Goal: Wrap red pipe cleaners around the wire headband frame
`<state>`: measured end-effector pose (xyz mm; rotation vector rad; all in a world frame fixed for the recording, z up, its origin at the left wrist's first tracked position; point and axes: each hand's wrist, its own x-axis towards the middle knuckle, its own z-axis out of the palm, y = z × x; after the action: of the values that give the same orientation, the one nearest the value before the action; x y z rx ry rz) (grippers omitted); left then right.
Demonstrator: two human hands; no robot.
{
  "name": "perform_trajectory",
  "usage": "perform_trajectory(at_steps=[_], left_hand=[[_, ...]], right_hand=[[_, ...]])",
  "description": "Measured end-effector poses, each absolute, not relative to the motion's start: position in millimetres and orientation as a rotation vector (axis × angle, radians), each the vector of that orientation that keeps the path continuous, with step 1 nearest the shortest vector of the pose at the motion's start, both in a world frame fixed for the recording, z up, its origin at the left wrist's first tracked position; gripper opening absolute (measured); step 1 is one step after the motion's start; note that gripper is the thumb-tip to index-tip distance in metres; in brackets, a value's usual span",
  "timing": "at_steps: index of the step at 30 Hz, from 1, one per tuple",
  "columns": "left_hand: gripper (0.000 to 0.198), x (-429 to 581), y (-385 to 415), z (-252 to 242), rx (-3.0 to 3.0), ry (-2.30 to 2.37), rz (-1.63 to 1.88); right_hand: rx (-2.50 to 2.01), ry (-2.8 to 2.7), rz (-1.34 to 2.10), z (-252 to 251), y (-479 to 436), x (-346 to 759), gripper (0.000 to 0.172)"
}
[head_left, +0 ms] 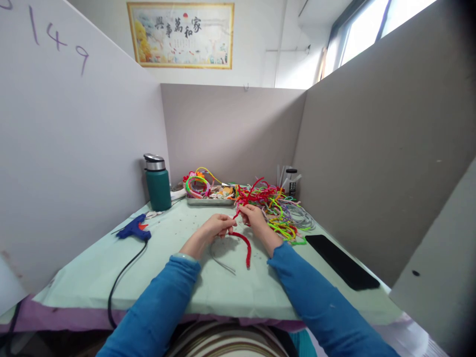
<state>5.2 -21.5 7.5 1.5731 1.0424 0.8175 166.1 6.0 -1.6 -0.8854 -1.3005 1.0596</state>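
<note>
My left hand (pixel 216 226) is closed in a pinch on a red fuzzy pipe cleaner (pixel 247 245). One end of the pipe cleaner curves out below the fingers and down toward the table. Just up and to the right, my right hand (pixel 253 217) pinches a red strand, which runs between the two hands; whether it is the same piece I cannot tell. Thin grey wire (pixel 222 265) hangs or lies under my left hand. Behind my right hand is a tangled heap of coloured pipe cleaners (pixel 282 210), with red ones on top.
A metal tray (pixel 210 202) holds small pieces and a colourful wrapped ring (pixel 197 187). At left stand a green bottle (pixel 158 186) and a blue glue gun (pixel 134 228) with a black cord. A black phone (pixel 342 262) lies at right. Grey partitions (pixel 238 129) enclose the table.
</note>
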Motion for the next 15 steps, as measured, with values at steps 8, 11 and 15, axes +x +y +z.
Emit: perform_trajectory(at_steps=[8, 11, 15], left_hand=[[0.026, 12.1, -20.0, 6.0, 2.303, 1.673, 0.943], [0.029, 13.0, -22.7, 5.2, 2.461, 1.533, 0.934], [0.024, 10.4, -17.6, 0.1, 2.391, 1.599, 0.966]], right_hand=[[-1.021, -1.118, 0.926, -7.8, 12.5, 159.3, 0.024], [-1.019, -1.081, 0.930, -9.1, 14.1, 161.4, 0.024], [-0.967, -1.178, 0.893, -10.0, 13.4, 163.1, 0.025]])
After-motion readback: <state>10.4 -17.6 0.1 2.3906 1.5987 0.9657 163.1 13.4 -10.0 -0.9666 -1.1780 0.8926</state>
